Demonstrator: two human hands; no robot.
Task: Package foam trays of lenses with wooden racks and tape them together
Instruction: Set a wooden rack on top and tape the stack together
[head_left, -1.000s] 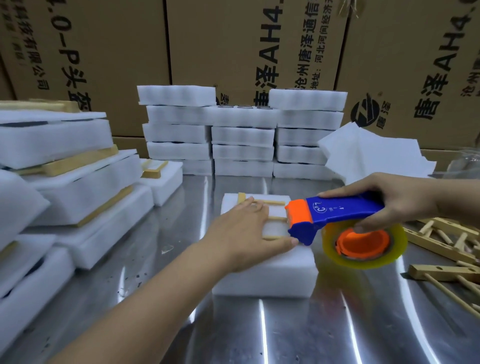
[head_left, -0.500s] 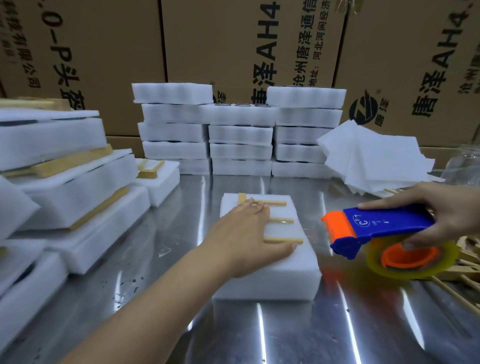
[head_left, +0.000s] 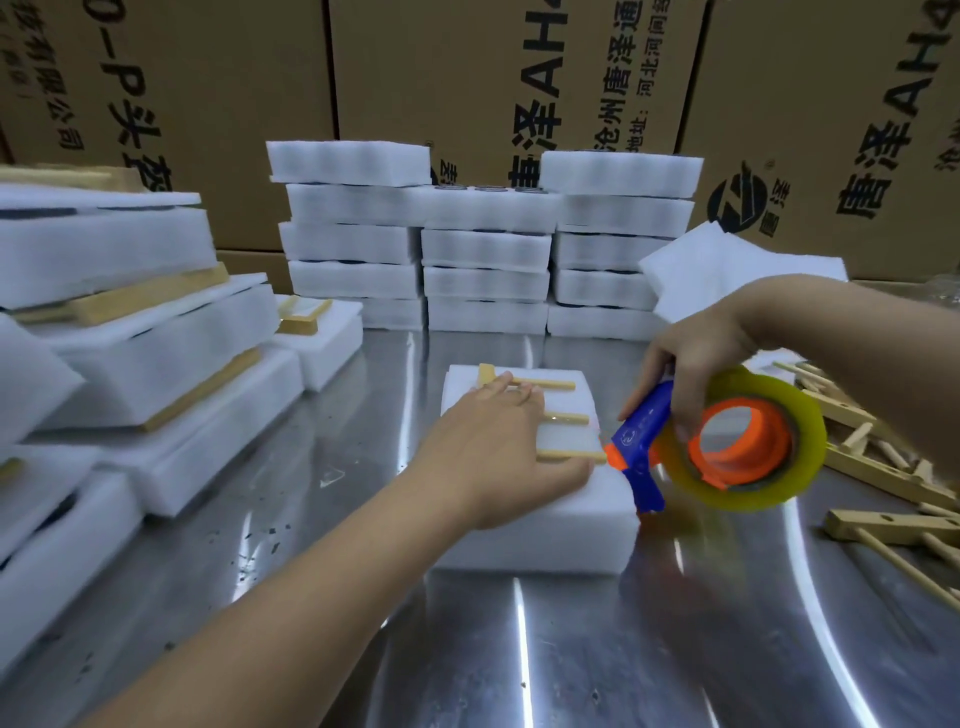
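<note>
Just one wide-angle head cam, pointing forward and down, close over the steel table (head_left: 519, 649), cardboard boxes (head_left: 234, 104) filling the frame's top.

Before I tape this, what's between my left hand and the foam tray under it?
A wooden rack, seen in the head view, lies on the foam tray under the left hand.

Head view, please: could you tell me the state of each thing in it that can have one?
left hand, flat, pressing down on the wooden rack.
wooden rack, lying flat on the foam tray.
foam tray, lying flat under the rack.
right hand, gripping the tape dispenser.
tape dispenser, tilted, orange tip at the tray's right edge.
tape roll, mounted on the dispenser.
spare racks, loose at the right.
</note>
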